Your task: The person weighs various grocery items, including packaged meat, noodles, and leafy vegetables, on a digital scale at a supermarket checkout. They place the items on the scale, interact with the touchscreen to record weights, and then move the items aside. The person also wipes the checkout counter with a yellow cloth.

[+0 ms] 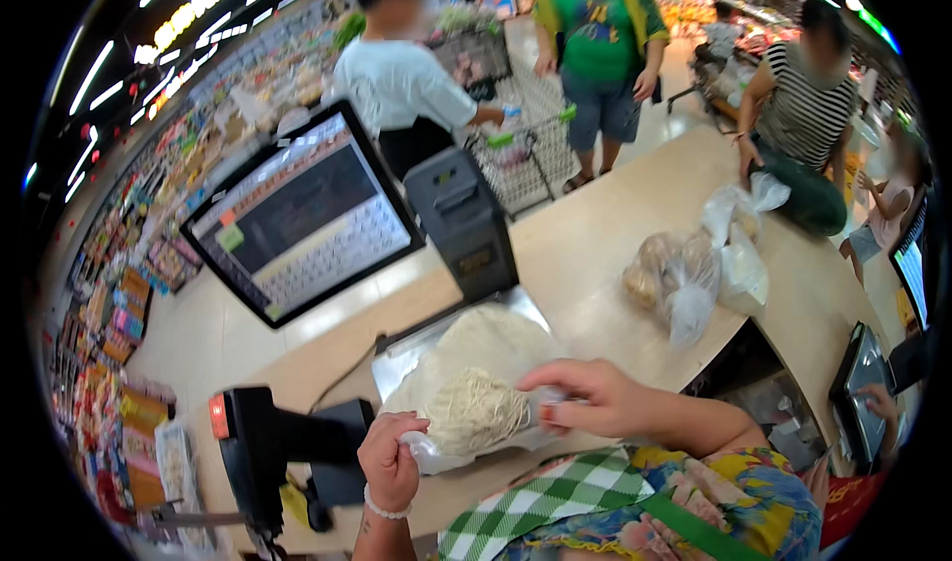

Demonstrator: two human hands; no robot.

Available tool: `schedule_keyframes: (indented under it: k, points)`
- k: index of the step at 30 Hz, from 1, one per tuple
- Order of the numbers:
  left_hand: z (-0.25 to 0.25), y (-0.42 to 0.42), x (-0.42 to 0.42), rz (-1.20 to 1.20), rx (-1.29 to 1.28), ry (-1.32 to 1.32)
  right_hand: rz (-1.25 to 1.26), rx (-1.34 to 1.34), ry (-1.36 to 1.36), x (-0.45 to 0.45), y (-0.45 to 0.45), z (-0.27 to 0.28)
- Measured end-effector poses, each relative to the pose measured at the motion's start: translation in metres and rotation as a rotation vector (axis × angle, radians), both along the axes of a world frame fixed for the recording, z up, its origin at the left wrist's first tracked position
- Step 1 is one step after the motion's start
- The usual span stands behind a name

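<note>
A clear plastic bag [435, 453] holds a heap of pale fresh noodles [476, 412] on the metal scale platform [398, 360]. My left hand [390, 457], with a white bead bracelet at its wrist, grips the near left edge of the bag's mouth. At the bag's right side is my right hand [595, 397], index finger stretched over the noodles. Between its thumb and fingers sits a small whitish item [549, 405] with an orange-red patch, too blurred to name. A pale sheet of the bag [494, 338] spreads behind the noodles.
Behind the scale stand a touchscreen monitor [305, 215] and a dark printer-like unit [465, 223]. A black barcode scanner [256, 434] is at left. Bagged round produce [669, 264] lies on the wooden counter [595, 226]. A person holds a large dark green gourd [803, 189]. Shoppers stand beyond.
</note>
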State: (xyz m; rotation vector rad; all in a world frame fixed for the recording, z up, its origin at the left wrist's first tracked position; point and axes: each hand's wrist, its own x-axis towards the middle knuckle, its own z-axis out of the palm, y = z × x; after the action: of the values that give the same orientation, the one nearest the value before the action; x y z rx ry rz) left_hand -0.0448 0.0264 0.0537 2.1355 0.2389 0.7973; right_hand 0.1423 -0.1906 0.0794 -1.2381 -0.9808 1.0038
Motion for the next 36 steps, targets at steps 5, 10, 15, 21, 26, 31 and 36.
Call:
schedule_keyframes:
  k: [5,10,15,21,26,31,36]
  points:
    - [-0.025,-0.016,-0.042,-0.041,-0.359,0.085,0.031,-0.181,-0.147,0.014,-0.072,-0.005]
    - [-0.047,-0.033,-0.055,0.046,-0.56,0.075,0.139,-0.31,0.202,0.036,-0.114,-0.031]
    - [-0.043,-0.03,-0.049,0.016,-0.457,0.126,0.27,-0.228,0.08,0.049,-0.106,-0.028]
    - [-0.036,-0.03,-0.05,0.016,-0.346,0.177,0.355,-0.201,0.068,0.058,-0.104,-0.028]
    - [-0.017,-0.036,-0.036,0.105,-0.301,0.012,0.227,-0.027,0.119,0.059,-0.101,-0.025]
    - [0.018,-0.022,-0.019,0.079,-0.076,-0.098,-0.087,0.15,0.285,0.046,-0.088,-0.009]
    - [0.061,-0.006,0.01,0.108,0.008,-0.013,-0.099,0.263,0.16,0.057,-0.049,0.013]
